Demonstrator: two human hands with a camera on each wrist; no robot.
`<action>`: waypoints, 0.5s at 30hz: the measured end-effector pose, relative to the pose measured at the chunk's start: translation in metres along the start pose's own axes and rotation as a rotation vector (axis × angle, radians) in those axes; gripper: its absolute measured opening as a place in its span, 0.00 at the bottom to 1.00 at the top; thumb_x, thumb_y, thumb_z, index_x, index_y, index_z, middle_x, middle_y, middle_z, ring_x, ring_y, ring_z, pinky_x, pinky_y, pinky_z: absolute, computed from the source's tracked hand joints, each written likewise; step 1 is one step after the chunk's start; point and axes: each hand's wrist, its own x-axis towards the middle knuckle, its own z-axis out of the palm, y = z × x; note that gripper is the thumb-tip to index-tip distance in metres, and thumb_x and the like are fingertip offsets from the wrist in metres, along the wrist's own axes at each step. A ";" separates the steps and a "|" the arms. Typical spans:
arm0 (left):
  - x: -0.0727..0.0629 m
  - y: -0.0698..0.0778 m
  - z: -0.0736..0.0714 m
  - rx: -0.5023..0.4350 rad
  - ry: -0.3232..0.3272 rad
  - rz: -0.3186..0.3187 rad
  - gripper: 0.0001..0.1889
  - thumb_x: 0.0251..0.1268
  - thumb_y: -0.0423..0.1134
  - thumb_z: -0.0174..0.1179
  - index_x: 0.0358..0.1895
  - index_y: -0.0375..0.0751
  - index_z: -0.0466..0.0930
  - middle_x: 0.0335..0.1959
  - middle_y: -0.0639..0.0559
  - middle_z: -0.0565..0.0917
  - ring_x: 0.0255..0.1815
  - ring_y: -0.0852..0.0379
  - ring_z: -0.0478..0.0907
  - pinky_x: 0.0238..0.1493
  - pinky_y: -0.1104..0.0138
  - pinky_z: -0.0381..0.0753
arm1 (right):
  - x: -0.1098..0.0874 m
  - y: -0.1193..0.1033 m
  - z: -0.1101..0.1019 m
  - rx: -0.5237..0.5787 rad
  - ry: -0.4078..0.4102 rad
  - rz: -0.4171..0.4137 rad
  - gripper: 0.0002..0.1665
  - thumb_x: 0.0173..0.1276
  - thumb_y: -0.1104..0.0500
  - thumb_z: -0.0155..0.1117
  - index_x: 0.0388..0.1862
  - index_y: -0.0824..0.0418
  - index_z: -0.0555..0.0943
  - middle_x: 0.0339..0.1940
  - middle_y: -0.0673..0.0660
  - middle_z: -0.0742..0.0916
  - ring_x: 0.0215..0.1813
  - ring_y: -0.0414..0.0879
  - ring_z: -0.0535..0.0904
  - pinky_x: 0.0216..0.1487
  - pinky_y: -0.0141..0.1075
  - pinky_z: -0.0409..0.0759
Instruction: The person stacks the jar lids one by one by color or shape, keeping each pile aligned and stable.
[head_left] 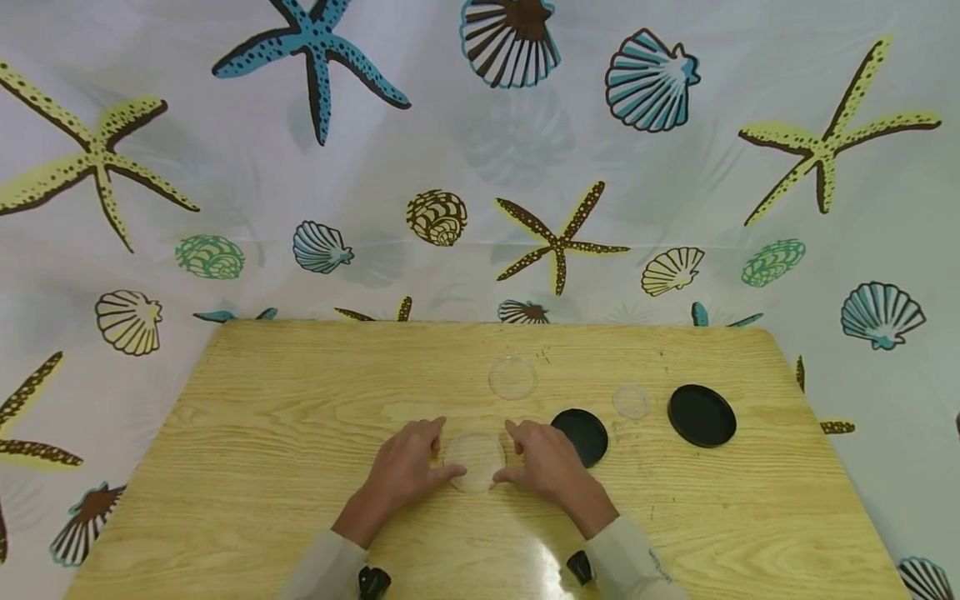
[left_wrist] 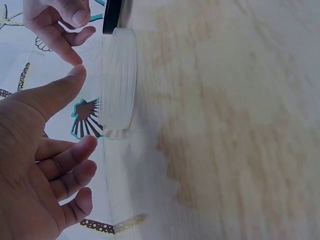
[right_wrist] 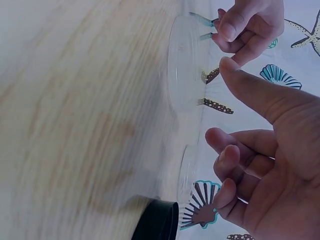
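Clear dish (head_left: 475,463), in the head view, lies on the tabletop (head_left: 300,400) about midway between the left and right edges, well apart from the far edge. The left grip (head_left: 410,457) and the right grip (head_left: 543,458) flank it, thumbs toward the near edge and forefingers toward the far one; both look released, grasping nothing. A black dish (head_left: 585,436) lies just beyond the right grip, and a larger black dish (head_left: 702,416) nearer the right edge. Toward the far edge are a clear disc (head_left: 512,378) and a smaller clear disc (head_left: 631,402).

From the left wrist, the clear dish shows a low, ridged side wall, with a gap between it and the loosely bent fingers. Thin and see-through, it is probably light and stiff, perhaps plastic or glass; smooth faces could slip, and a drop might crack it.

From the right wrist, these fingers, too, stand apart from the wall. The best hold is likely the rim at opposite sides, facing the tabletop's left and right edges, with light, even pressure; its low profile leaves little height to pinch.
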 end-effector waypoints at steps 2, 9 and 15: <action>0.002 0.000 -0.001 0.003 0.003 0.001 0.40 0.48 0.58 0.70 0.60 0.35 0.72 0.27 0.57 0.72 0.26 0.62 0.63 0.26 0.68 0.64 | 0.000 0.000 -0.002 -0.011 0.011 -0.008 0.46 0.52 0.41 0.73 0.65 0.64 0.73 0.31 0.51 0.80 0.25 0.37 0.67 0.27 0.29 0.66; 0.008 0.001 -0.006 -0.013 0.029 0.014 0.41 0.48 0.58 0.69 0.62 0.35 0.72 0.29 0.56 0.75 0.24 0.63 0.63 0.25 0.70 0.64 | 0.000 0.002 -0.009 0.008 0.023 -0.001 0.45 0.52 0.42 0.73 0.65 0.63 0.73 0.32 0.51 0.81 0.23 0.36 0.65 0.25 0.28 0.64; 0.012 0.001 -0.010 -0.014 0.064 0.031 0.41 0.48 0.58 0.70 0.62 0.34 0.72 0.31 0.54 0.77 0.26 0.63 0.65 0.27 0.69 0.67 | 0.000 0.005 -0.018 0.038 0.040 0.041 0.45 0.53 0.41 0.72 0.65 0.63 0.72 0.33 0.52 0.82 0.22 0.37 0.65 0.24 0.30 0.64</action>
